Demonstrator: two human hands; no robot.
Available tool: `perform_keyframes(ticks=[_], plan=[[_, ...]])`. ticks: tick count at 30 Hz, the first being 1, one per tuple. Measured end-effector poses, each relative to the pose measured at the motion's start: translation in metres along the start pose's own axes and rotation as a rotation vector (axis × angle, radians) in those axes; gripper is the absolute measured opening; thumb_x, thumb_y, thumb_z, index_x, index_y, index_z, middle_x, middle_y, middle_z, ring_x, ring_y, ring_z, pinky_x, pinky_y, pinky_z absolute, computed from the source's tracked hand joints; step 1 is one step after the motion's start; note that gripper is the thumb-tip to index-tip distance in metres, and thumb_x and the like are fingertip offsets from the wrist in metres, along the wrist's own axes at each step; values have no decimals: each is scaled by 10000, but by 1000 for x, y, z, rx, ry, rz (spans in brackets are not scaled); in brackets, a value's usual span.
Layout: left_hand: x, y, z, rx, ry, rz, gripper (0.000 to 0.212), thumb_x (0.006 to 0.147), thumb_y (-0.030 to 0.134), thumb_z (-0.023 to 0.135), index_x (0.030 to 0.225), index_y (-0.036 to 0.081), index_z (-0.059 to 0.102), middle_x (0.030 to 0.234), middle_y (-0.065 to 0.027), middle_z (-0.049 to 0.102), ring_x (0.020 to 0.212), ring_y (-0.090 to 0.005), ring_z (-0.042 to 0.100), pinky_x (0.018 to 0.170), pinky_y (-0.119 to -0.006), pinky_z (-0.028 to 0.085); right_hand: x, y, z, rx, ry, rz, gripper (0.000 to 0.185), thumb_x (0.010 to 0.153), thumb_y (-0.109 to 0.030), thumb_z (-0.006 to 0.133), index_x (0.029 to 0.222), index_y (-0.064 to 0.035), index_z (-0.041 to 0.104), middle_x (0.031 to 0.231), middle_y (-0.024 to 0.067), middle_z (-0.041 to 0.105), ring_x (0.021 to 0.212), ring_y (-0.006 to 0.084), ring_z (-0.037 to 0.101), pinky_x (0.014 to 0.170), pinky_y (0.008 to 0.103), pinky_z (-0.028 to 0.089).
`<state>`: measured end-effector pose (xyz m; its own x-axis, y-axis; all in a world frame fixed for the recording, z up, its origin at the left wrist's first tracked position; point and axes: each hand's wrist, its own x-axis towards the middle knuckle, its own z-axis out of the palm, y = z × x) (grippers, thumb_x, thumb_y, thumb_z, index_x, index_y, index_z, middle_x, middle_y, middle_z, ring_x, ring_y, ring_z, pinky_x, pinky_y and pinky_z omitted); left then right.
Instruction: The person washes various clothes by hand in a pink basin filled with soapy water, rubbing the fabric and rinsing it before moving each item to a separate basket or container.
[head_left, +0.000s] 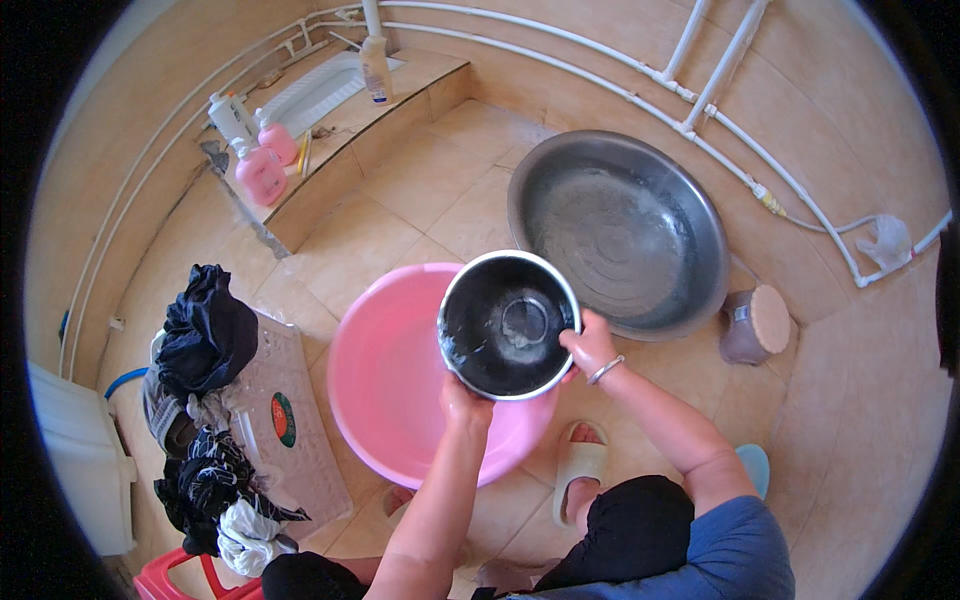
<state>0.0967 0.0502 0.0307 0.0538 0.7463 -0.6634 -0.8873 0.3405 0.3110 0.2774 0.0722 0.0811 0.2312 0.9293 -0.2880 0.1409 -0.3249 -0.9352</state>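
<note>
Both my hands grip a round dark bowl (517, 322) with a pale metal rim, tilted so its inside faces me. White suds or streaks cling to the left of its inner wall, and a little whitish residue lies near its bottom. My left hand (466, 401) holds the near lower edge, with its fingers hidden under the bowl. My right hand (589, 346) clasps the right side, thumb over the rim. Beneath the bowl stands a large pink plastic basin (390, 375), partly covered by it. A big grey metal basin (607, 247) with cloudy water sits beyond, to the right.
Dark and white clothes (206, 330) lie heaped on a clear plastic storage box (292, 465) at left. Pink pump bottles (261, 176) stand on the tiled ledge beside a squat toilet (319, 94). A lidded container (754, 326) is at right. A red plastic stool (180, 574) shows at lower left.
</note>
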Motion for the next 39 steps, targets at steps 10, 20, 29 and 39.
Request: perform_keyframes(ticks=[10,20,29,39], plan=[[7,-12,-55,266,181,-284,437,802,473,309,913,104,515,842,-69,559,758,-227,526,563,-432,455,-40,-3,48,-670,-132,-631,161,621,-58,516,736,12,428,831,282,475,827,389,494,704,378,435],[35,-22,-17,6,-445,59,492,802,457,393,1131,90,397,1134,-80,437,1011,-215,450,848,-360,401,-42,-28,28,-753,-64,-1437,149,680,-92,511,588,-30,411,1084,298,441,447,154,527,398,269,441],[32,-44,88,467,-206,-90,441,852,341,365,1217,103,293,1133,-94,447,946,-235,476,842,-380,386,45,-11,-92,-608,754,-699,328,737,-81,435,1033,58,409,1104,240,439,876,389,505,717,411,442],[40,-71,70,693,-268,-315,397,857,266,364,1181,38,356,1140,-101,452,944,-220,471,805,-337,381,121,67,-196,-1064,938,54,200,778,-84,389,964,-10,373,1117,241,371,752,401,543,682,450,451]])
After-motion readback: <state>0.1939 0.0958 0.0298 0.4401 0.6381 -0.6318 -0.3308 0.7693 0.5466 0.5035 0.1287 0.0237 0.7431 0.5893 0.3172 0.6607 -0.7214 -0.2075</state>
